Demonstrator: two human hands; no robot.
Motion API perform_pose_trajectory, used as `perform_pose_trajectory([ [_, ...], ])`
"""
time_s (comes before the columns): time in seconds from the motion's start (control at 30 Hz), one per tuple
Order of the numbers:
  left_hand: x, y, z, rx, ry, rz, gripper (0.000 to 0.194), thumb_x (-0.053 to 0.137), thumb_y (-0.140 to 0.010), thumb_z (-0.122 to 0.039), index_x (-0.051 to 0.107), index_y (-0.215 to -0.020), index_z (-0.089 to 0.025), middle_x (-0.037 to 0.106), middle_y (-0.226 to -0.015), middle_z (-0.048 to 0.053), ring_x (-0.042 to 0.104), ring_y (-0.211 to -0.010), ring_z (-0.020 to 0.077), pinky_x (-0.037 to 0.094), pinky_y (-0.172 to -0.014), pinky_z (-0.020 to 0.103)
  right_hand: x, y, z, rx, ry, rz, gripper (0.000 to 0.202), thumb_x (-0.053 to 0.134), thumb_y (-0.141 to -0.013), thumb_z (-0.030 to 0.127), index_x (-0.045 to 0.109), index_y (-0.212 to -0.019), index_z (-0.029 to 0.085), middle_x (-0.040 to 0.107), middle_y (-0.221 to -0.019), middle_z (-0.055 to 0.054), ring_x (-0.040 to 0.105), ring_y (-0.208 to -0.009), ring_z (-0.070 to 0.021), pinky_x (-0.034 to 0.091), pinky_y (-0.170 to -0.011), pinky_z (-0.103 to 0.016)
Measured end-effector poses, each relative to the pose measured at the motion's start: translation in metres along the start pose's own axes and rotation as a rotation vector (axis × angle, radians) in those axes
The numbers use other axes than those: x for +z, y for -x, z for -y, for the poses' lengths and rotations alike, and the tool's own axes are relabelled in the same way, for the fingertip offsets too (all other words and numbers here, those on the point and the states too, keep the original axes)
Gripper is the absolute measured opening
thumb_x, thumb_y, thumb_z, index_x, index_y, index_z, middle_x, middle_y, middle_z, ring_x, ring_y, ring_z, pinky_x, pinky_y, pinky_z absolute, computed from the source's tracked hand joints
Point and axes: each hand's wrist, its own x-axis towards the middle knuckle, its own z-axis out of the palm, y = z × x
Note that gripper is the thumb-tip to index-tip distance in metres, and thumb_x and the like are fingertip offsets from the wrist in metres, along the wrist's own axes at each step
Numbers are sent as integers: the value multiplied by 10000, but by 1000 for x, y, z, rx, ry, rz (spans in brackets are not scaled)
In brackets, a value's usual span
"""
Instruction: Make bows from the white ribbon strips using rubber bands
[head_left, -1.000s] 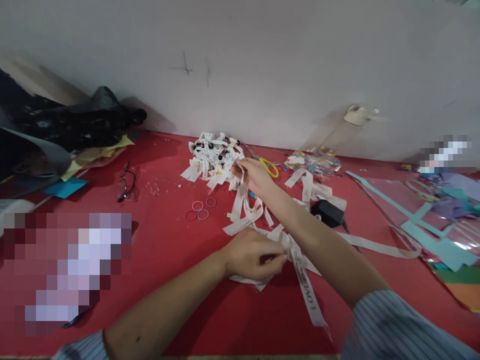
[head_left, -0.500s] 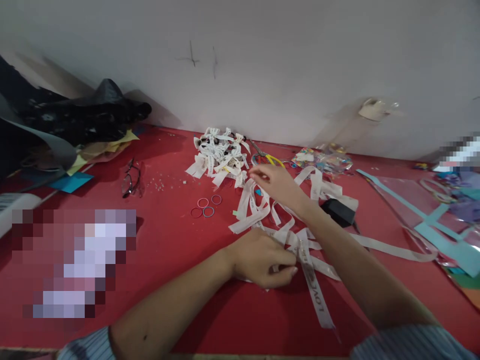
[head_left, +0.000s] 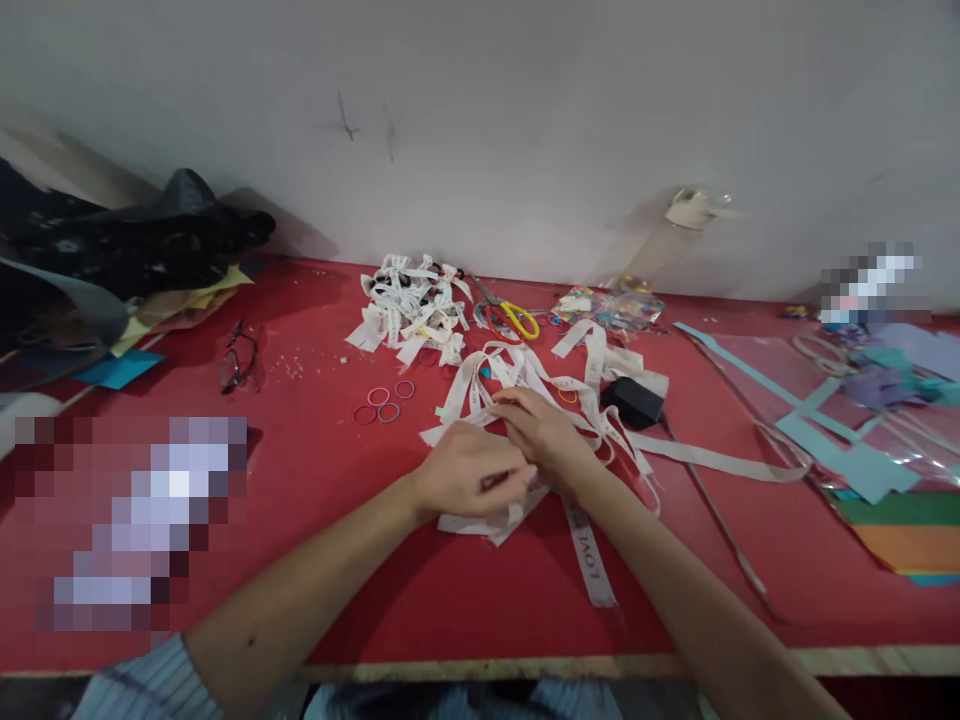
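Observation:
My left hand (head_left: 476, 472) is closed, thumb and fingers pinched on a white ribbon (head_left: 589, 555) printed with LOVE, whose end trails toward the table's front edge. My right hand (head_left: 546, 432) rests against it, fingers bent together above the ribbons; what they hold is hidden. Loose white printed ribbons (head_left: 517, 365) lie tangled around and beyond both hands. Behind them is a heap of knotted white ribbon pieces (head_left: 412, 300). Several thin elastic bands (head_left: 388, 411) lie left of the hands. Yellow-and-red-handled scissors (head_left: 517, 320) rest behind the ribbons.
A black block-shaped object (head_left: 634, 402) sits right of the ribbons. Eyeglasses (head_left: 238, 358) and a black plastic bag (head_left: 150, 235) are on the left. Plastic packets (head_left: 615, 305) lie by the wall; coloured sheets (head_left: 907, 535) are at right. The red table (head_left: 360, 590) ends in front of me.
My right hand has come down and back from beside the ribbon heap to meet my left hand. The view has shifted right, and the scissors are now uncovered.

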Motion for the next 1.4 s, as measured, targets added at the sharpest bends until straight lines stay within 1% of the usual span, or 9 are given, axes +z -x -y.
perform_pose_trajectory([
  [0.1,-13,-7,2,-237,167,-137,320,479,-930,-242,534,-622,-176,470,-492,-45,405,-458,80,300,-496,233,-6,4,7,3,15,-38,333,463,-874,75,627,-1119,231,615,-1164,-101,588,-1086,-233,520,-894,-408],
  [0.2,-23,-12,9,-478,279,-234,345,462,-949,-310,558,-651,-164,483,-552,-36,421,-510,85,332,-523,222,-12,4,16,-68,16,-126,197,493,-917,115,646,-993,213,665,-982,-77,622,-932,-203,525,-831,-358],
  [0.37,-32,-5,18,-663,340,3,181,498,-934,-332,590,-959,-178,560,-728,-27,509,-656,106,391,-613,216,-10,1,25,-179,13,-120,133,520,-933,171,645,-899,199,683,-864,-65,622,-824,-199,521,-758,-353],
  [0.5,-31,9,17,-640,325,113,170,452,-951,-244,572,-1058,-189,627,-909,21,571,-797,127,442,-734,252,-6,3,34,-209,-220,-130,152,527,-924,133,648,-948,222,708,-944,-53,671,-888,-167,551,-778,-299],
  [0.73,-29,10,13,-393,502,204,350,608,-867,-207,504,-1197,-155,588,-1169,129,571,-1088,214,459,-930,348,-8,5,47,-122,-555,-184,223,564,-865,61,651,-973,235,754,-932,-35,709,-929,-181,557,-840,-314],
  [0.87,-30,8,13,-399,363,188,170,517,-933,-223,560,-1089,-168,621,-1105,113,578,-1020,197,459,-901,350,-11,6,48,-55,-739,-167,212,582,-872,88,657,-988,250,738,-972,-46,690,-979,-199,545,-868,-366],
  [1.0,-31,10,20,-346,215,205,166,443,-970,-221,598,-970,-164,647,-992,87,577,-970,181,455,-883,338,-12,9,47,12,-771,-278,147,615,-871,141,674,-954,247,690,-982,-59,663,-961,-201,526,-865,-386],
  [1.17,-30,13,28,-320,-22,274,152,476,-950,-232,611,-924,-168,666,-946,66,586,-920,179,449,-841,325,-16,10,47,224,-986,-415,39,665,-865,246,650,-900,244,688,-821,-14,662,-766,-152,521,-679,-273],
  [1.4,-30,15,25,-255,-273,334,157,561,-877,-197,611,-1026,-195,648,-1101,68,566,-1015,224,415,-863,363,-15,5,56,469,-1468,-88,142,695,-837,309,583,-846,220,663,-650,26,624,-571,-124,511,-616,-255],
])
